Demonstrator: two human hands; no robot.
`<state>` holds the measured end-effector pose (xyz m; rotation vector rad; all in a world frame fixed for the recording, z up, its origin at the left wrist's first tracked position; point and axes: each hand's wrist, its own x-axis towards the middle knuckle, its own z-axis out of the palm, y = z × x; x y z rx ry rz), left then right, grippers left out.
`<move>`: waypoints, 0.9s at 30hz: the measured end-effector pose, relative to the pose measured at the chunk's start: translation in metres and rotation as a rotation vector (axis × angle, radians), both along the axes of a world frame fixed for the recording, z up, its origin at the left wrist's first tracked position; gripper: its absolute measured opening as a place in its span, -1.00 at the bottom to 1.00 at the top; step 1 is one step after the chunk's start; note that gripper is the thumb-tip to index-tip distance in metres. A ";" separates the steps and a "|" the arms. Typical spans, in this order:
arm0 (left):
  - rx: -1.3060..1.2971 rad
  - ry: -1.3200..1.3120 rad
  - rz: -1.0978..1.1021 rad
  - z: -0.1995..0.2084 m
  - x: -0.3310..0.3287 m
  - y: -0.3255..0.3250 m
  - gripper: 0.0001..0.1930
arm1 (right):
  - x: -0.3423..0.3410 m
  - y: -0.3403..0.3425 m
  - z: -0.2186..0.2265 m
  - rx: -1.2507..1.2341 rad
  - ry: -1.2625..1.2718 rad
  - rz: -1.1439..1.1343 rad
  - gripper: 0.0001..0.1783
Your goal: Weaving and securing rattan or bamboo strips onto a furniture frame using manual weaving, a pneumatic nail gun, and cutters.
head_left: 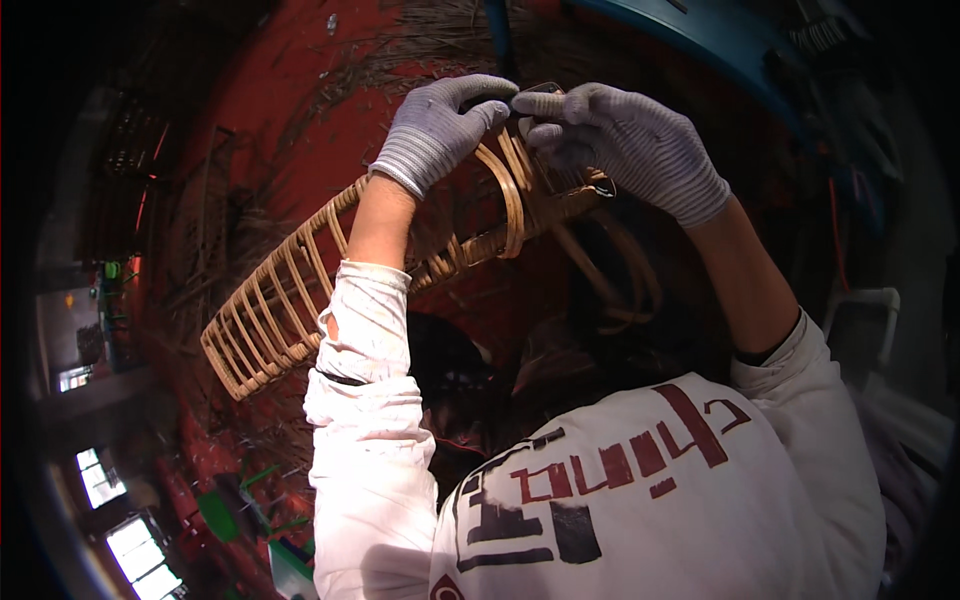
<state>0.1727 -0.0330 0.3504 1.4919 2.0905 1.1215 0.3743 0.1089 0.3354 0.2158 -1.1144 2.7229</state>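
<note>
A long ladder-like rattan frame (322, 220) slants from the lower left up to my hands. Its close-set ribs are bound between two side rails, and a bent cane loop (512, 200) curves out near its upper end. My left hand (432, 125), in a grey striped knit glove, is closed on the far upper end of the frame, thumb and forefinger nearly meeting. Beside it, my right hand (640, 145), in a matching glove, has its fingers bent in a pinch close to the left fingertips. What lies between those right fingers is too dark to make out.
Cane scraps (430, 40) litter the red floor (270, 75). A blue curved edge (680, 35) runs along the upper right. More bent canes (625, 270) stand under my right forearm, and a white pipe frame (885, 300) is at the right. A green stool (218, 515) is at lower left.
</note>
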 end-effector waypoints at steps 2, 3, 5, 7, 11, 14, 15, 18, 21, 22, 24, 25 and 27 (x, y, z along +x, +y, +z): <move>0.012 0.028 -0.010 -0.001 0.001 0.001 -0.72 | -0.003 -0.002 0.002 0.364 -0.010 -0.181 -0.72; 0.020 0.053 -0.023 0.000 0.001 0.001 -0.72 | -0.005 -0.002 0.002 0.722 -0.021 -0.365 -0.75; 0.004 0.076 -0.015 0.002 0.002 0.003 -0.73 | -0.008 -0.003 0.002 0.999 0.064 -0.458 -0.72; -0.045 0.059 -0.015 0.003 0.004 0.004 -0.73 | -0.007 -0.007 0.004 1.515 0.124 -0.548 -0.67; -0.031 0.057 -0.018 0.007 -0.001 0.000 -0.73 | -0.011 -0.022 0.015 2.111 0.084 -0.470 -0.70; -0.051 0.052 -0.005 0.009 0.003 0.001 -0.72 | -0.011 -0.020 0.009 2.155 0.130 -0.544 -0.68; -0.062 0.066 -0.008 0.008 0.002 0.002 -0.72 | -0.012 -0.021 0.007 2.180 0.162 -0.595 -0.66; -0.072 0.048 -0.010 0.008 0.001 0.002 -0.72 | -0.020 -0.021 0.003 2.215 0.175 -0.652 -0.63; -0.057 0.022 -0.012 0.007 0.000 0.001 -0.73 | -0.020 -0.017 0.002 2.168 0.369 -0.683 -0.63; -0.044 0.025 -0.016 0.007 -0.001 0.000 -0.73 | -0.018 -0.015 -0.001 2.168 0.373 -0.685 -0.63; -0.035 0.030 -0.021 0.007 0.000 0.001 -0.73 | -0.013 -0.009 -0.007 2.152 0.458 -0.737 -0.63; -0.028 0.034 -0.028 0.008 0.000 0.001 -0.73 | -0.012 -0.007 -0.009 2.152 0.463 -0.737 -0.63; -0.036 0.037 -0.017 0.009 0.001 0.001 -0.73 | -0.009 -0.008 -0.010 2.079 0.479 -0.775 -0.69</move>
